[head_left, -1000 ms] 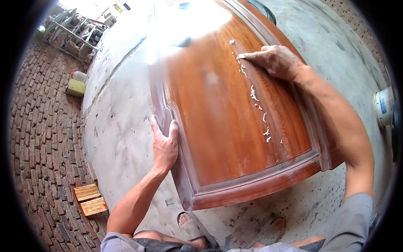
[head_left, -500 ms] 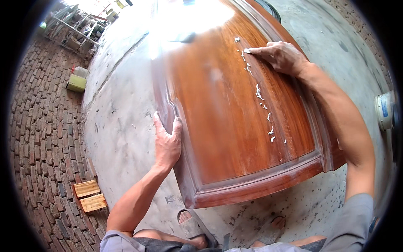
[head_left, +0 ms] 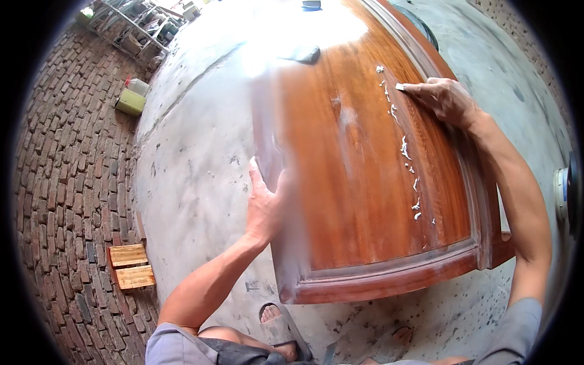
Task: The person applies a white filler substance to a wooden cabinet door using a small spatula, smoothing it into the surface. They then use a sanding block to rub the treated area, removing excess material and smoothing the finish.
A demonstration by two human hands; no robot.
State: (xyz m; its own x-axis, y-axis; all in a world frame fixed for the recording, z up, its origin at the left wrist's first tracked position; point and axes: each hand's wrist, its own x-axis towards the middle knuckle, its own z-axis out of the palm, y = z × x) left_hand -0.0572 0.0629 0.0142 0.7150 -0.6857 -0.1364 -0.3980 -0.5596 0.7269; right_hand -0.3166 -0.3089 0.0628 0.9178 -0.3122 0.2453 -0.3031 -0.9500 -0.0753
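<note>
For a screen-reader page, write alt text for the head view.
A person's right hand holds a small pale piece over a reddish-brown framed wooden panel, beside a broken line of white crumbs. The left hand is at the panel's left edge, above a grey floor.

Place: workshop, apparently
Rack: cluttered, eleven o'clock
Concrete floor: stained, speckled toward five o'clock
Wooden panel: white-crumbed, dusty, dial centre
Bucket: three o'clock

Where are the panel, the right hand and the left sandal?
Panel (head_left: 365, 194): head view, on its flat brown wooden face.
Right hand (head_left: 448, 101): head view, on the back of the hand.
Left sandal (head_left: 279, 329): head view, on the grey strap over the foot.
</note>
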